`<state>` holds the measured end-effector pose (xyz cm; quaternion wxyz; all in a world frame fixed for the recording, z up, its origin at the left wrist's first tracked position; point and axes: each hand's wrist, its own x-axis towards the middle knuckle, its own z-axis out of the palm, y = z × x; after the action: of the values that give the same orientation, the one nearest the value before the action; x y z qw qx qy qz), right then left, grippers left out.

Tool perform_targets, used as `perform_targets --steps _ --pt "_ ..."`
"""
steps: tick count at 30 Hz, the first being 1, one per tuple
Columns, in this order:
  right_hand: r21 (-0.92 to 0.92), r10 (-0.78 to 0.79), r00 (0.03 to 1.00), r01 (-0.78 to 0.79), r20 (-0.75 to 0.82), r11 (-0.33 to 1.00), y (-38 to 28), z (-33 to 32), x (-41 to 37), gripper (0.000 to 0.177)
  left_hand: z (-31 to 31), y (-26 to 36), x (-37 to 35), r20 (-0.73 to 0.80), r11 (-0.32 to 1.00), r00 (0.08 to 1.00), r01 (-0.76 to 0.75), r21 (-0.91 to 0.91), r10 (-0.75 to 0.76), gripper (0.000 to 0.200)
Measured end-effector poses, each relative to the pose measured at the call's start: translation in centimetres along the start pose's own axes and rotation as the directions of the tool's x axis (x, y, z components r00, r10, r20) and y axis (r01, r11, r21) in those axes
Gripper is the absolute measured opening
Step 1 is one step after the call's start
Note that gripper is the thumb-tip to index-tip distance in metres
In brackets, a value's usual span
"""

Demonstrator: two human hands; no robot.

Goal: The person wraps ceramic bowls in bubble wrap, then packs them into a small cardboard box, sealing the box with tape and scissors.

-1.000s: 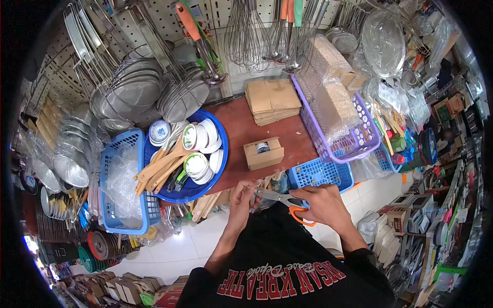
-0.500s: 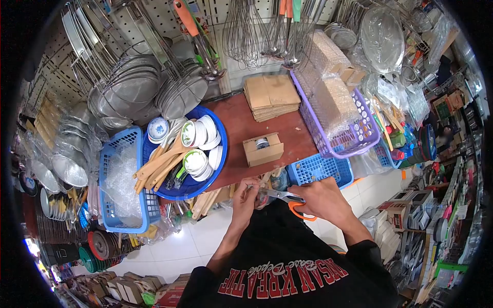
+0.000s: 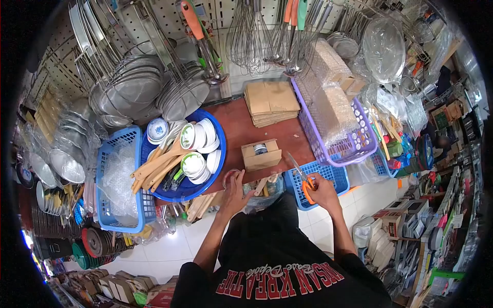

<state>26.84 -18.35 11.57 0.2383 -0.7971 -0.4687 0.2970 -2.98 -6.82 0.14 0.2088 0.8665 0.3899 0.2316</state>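
The orange-handled scissors (image 3: 305, 185) are held in the right hand (image 3: 323, 193), its grip closed around the handles, blades angled up over the blue basket (image 3: 329, 169). They should be light and stiff, best taken by the plastic loops (the metal is likely slick). At the edge of the desk (image 3: 231, 120), what looks like a tape roll (image 3: 229, 177) is met by the left hand (image 3: 234, 198); whether that grip is closed on it cannot be told.

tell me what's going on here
A person's right hand holds orange-handled metal scissors near an open brown cardboard box. The left hand is at a round, reddish item by the front edge of the dark red table; its grip is unclear. The box stands on the table, a small round object inside.
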Motion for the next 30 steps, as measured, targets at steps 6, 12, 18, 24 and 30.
perform_targets --steps 6,12,18,24,30 --pt "0.047 -0.008 0.996 0.013 -0.091 0.999 5.7 4.3 4.5 0.037 0.8 -2.5 0.5 0.193 0.982 0.97 0.167 -0.083 -0.149 0.085" --pt "-0.097 -0.125 0.984 0.113 -0.127 0.989 5.9 6.2 9.1 0.028 1.2 -2.8 0.2 0.229 0.989 0.967 0.09 0.115 -0.115 0.085" --pt "-0.226 -0.057 0.996 0.041 -0.062 0.973 6.0 7.1 12.4 0.03 1.0 -2.5 -1.1 0.152 0.99 0.979 0.122 0.078 -0.132 0.083" --pt "-0.254 -0.058 0.997 0.041 -0.059 0.966 5.8 7.4 13.6 0.03 0.6 -0.1 -1.5 -0.107 0.907 0.965 0.181 -0.381 -0.238 0.082" --pt "-0.243 -0.289 0.902 0.217 -0.319 0.946 2.3 6.7 10.3 0.024 -0.4 4.3 -0.4 -0.147 0.676 0.943 0.1 -0.73 -0.299 0.079"
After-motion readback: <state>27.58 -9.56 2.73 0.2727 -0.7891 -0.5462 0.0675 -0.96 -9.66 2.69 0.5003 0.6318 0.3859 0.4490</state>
